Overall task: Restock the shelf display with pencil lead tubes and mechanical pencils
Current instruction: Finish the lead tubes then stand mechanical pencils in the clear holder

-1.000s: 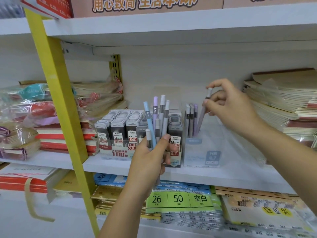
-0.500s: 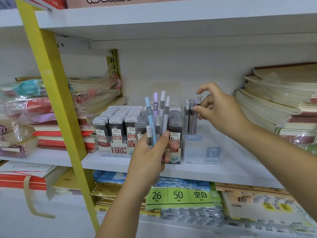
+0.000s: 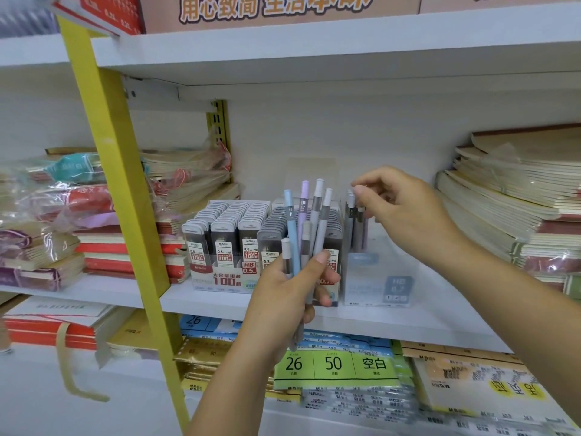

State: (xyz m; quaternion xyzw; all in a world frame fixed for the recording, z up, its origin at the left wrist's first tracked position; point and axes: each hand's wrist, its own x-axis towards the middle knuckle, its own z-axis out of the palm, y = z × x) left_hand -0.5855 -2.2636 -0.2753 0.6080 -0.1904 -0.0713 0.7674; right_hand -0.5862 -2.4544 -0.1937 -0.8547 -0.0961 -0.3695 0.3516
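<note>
- The left hand [image 3: 283, 297] grips a bundle of mechanical pencils [image 3: 292, 228] upright in front of the shelf [image 3: 220, 302], fingers and thumb curled round the barrels.
- The bundle shows blue, lilac and pale grey barrels, caps up; the tips poke out below the fist.
- The right hand [image 3: 405, 215] reaches in from the right, thumb and forefinger pinching the cap end of a grey pencil [image 3: 350, 215]; the other fingers are loosely curled.
- That pencil stands with a few others at the left side of a clear display box [image 3: 377, 284] on the shelf; the rest of the box looks bare.
- Just left of that box, partly behind the bundle, a display tray holds pencil lead tubes [image 3: 224, 237] in packed rows, labelled 0.5 and 0.7.
- Stacked notebooks [image 3: 509, 196] lie at the right end of the shelf, and wrapped notebook packs [image 3: 47, 215] at the left, beyond a yellow upright [image 3: 125, 199].
- On the shelf below lies a pack with a green label [image 3: 333, 363] reading 26 and 50.
</note>
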